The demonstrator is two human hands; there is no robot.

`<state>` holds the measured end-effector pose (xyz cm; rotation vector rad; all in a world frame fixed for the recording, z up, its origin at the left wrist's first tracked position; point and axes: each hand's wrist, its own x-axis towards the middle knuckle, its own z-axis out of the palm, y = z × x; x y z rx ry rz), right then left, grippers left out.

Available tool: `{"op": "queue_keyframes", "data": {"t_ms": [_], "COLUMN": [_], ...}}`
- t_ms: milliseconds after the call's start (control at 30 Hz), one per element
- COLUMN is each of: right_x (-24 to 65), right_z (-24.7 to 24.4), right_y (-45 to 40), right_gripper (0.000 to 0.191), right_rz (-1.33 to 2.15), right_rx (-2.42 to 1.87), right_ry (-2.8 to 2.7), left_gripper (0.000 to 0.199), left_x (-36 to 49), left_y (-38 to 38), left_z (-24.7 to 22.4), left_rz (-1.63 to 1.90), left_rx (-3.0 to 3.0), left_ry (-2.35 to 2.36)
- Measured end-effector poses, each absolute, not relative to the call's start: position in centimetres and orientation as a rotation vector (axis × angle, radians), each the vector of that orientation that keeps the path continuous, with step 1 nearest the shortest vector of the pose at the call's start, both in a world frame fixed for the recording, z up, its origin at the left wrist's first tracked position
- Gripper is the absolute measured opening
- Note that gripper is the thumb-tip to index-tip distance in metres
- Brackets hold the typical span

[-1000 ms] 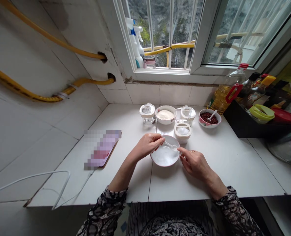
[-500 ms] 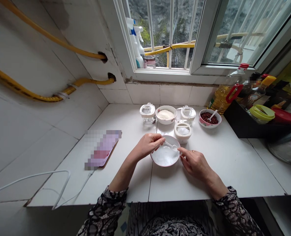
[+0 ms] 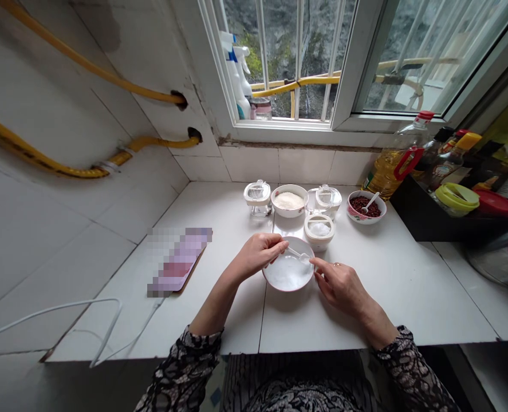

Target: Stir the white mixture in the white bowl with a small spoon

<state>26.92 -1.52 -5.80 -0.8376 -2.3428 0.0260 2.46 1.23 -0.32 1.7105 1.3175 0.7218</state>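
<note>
A shallow white bowl [image 3: 286, 279] with a thin dark rim stands on the counter, fine white grains in it. Over it my left hand [image 3: 260, 252] is closed, pinching the handle of a small white spoon [image 3: 297, 253]. The spoon's head points right and lies near the bowl's right edge. My right hand [image 3: 342, 283] is at that edge, the index finger over the rim beside the spoon's head and the other fingers curled below it. Right behind the bowl is a lidded jar [image 3: 320, 230] of white grains.
Farther back stand a bowl of pale grains [image 3: 290, 201], two clear jars [image 3: 258, 197] and a bowl of red beans [image 3: 367, 207] with a spoon. An oil bottle [image 3: 397, 160] and a black condiment box [image 3: 425, 214] are at right. A phone [image 3: 180, 263] with a cable lies left.
</note>
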Motion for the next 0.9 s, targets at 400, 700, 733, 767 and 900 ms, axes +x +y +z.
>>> {"op": "queue_keyframes", "data": {"t_ms": [400,700,733,767,900], "right_x": [26.76,26.82,26.84,26.85,26.80], "right_z": [-5.53,-5.60,-5.60,-5.58,-5.47], "right_y": [-1.59,-1.58,-1.58,-1.58,-1.60], "right_gripper": [0.033,0.034,0.034,0.034,0.032], "right_rz": [-0.009,-0.001,0.000,-0.001,-0.013], "right_rx": [-0.826,-0.832,-0.833,-0.834,-0.831], "right_ry": [-2.341,-2.347,-2.346,-2.346,-2.341], "left_gripper": [0.036,0.036,0.036,0.036,0.037], "left_x": [2.48,2.55,2.56,2.57,2.59], "left_y": [1.17,1.14,1.14,1.13,1.12], "left_z": [-0.25,-0.12,-0.14,-0.16,-0.23], "left_rz": [0.701,0.691,0.688,0.688,0.695], "left_rx": [1.723,1.741,1.741,1.741,1.744], "left_ry": [1.346,1.361,1.364,1.364,1.362]}}
